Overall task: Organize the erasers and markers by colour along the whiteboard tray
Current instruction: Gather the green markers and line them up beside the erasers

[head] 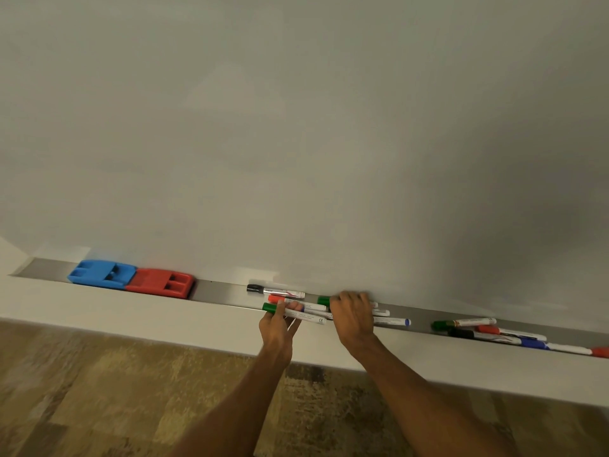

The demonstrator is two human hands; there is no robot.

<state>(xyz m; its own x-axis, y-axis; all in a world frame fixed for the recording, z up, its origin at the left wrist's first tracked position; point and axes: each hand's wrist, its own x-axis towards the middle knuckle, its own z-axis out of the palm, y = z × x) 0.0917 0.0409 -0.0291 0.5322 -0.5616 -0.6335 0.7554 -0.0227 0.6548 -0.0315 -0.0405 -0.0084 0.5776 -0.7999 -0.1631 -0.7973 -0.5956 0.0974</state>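
Here the left hand point(278, 328) reaches up from the lower middle of the frame and pinches a green-capped marker point(296, 314) just behind its cap, thumb on one side and curled fingers on the other. The marker's long axis runs along the whiteboard tray point(220, 290), cap toward the left of the frame and white barrel trailing to the right past the fingers. It sits at the tray's front lip, just in front of a red-capped marker point(276, 299) and a black-capped marker point(273, 289), both lying the same way with caps to the left. The right hand point(352, 319) is just to the right, knuckles up, fingers bent down over several markers. A second green marker point(324, 300) pokes its cap out to the left of those fingers, and white barrel ends (one a blue-tipped marker point(392, 321)) show on the far side. The fingertips are hidden, so I cannot tell whether this hand actually grips anything. Further left in the tray a blue eraser point(102, 273) and a red eraser point(161, 282) sit end to end, touching. At the right edge lies a loose cluster of markers point(487, 331) in green, red, black and blue, crossing one another.
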